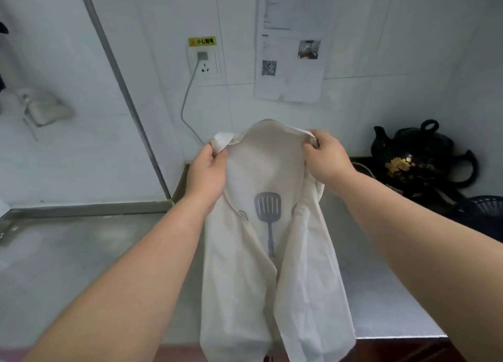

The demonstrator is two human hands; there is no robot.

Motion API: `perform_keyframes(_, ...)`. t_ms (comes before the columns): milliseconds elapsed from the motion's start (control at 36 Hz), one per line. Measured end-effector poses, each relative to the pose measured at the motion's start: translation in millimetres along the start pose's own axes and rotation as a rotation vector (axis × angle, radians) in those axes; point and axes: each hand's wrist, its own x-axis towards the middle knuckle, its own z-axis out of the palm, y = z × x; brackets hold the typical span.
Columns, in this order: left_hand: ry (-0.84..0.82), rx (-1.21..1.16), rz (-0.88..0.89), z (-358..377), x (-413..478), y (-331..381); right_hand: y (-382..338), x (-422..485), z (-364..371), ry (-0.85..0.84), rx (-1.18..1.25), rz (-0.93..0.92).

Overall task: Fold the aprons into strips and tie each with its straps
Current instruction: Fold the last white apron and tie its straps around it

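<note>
One apron (269,241), cream-white with a grey spatula print at its centre, is held up in the air in front of the wall socket (204,62) and hangs down past the near edge of the steel desk (95,266). Its top edge is pinched at both upper corners: the left hand (208,171) is clenched on the corner nearer the socket's cable, the right hand (325,154) is clenched on the corner farther from it, toward the black teapot (416,157). Both side panels are seen turned inward over the print, so a lengthwise fold appears to be partly made.

Handling, as judged:
- Cloth is thin and limp; creases and sag are visible, and no stiffness is shown. It is likely light and easily carried by fingertip pinches.
- Folds will probably not be kept in the air; the loose panels are expected to swing open unless the apron is laid flat on the desk below the socket.
- Slip risk is judged low, since woven cotton-like fabric grips skin well.
- Nothing fragile is involved, though the teapot stands beside the hanging cloth, on the side away from the socket, and could be brushed.

Best hold points are judged to be the hemmed top corners, as now, then the long folded edges once flattened. Straps cannot be made out clearly; their position is not stated.
</note>
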Motion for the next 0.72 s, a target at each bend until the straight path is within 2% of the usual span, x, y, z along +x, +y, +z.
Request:
perform_keyframes(111,-0.031,-0.013,0.004,11,67,-10,3,64,24,-0.004,-0.006,0.042)
perform_keyframes(222,0.001,0.058,0.053,19,141,-13,0,125,50,-0.004,-0.059,-0.005)
perform_keyframes(361,-0.086,0.163,0.066,25,197,-26,12,172,76,-0.141,0.024,0.033)
perform_keyframes(500,-0.317,0.325,-0.267,25,194,-94,61,180,114,-0.355,-0.242,0.200)
perform_keyframes(556,-0.400,0.475,-0.328,24,178,-121,83,170,130,-0.370,-0.320,0.260)
perform_keyframes(611,-0.416,0.597,-0.367,22,160,-143,103,155,143,-0.368,-0.376,0.291)
perform_keyframes(722,-0.415,0.669,-0.469,19,137,-176,127,131,154,-0.431,-0.422,0.346)
